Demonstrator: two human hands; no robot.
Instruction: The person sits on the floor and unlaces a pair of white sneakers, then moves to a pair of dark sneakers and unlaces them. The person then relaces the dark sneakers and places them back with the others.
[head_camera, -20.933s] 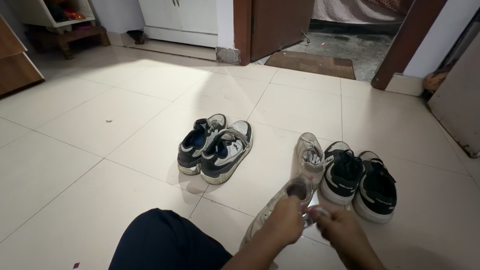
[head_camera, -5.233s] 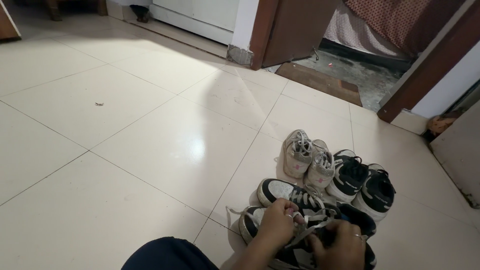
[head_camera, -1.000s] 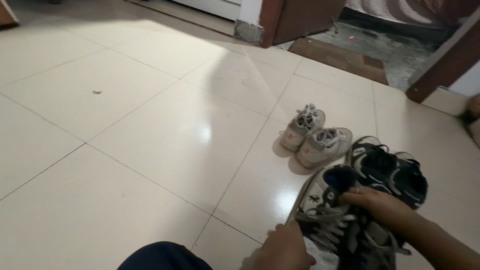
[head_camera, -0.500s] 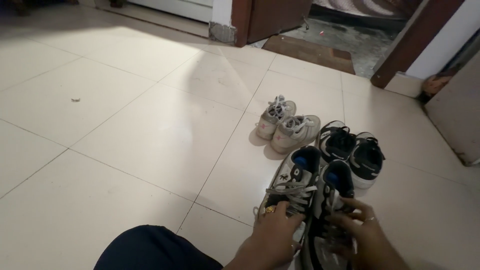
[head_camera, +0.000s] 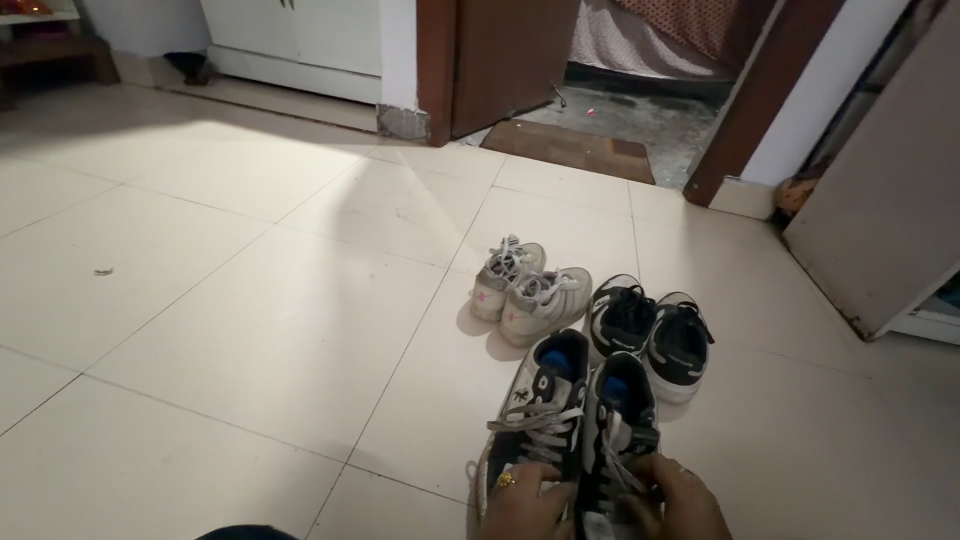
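Cream tiled floor (head_camera: 250, 300), 3 pairs of shoes grouped toward its right side. Nearest the bottom edge, navy-and-white laced sneakers (head_camera: 565, 420) set side by side, toes toward the viewer. Left hand (head_camera: 520, 500) grasping the toe of the left sneaker, right hand (head_camera: 680, 500) gripping the toe of the right one. Beyond them, small white sneakers (head_camera: 525, 290) and black sneakers (head_camera: 650, 325) already paired and laced, standing untouched. Judging by this: lining-up nearly finished, only letting go of the navy pair left.

No packages, labels, signs or screens can be seen here; the only markings are small logos on the sides of the shoes, too small to make out.
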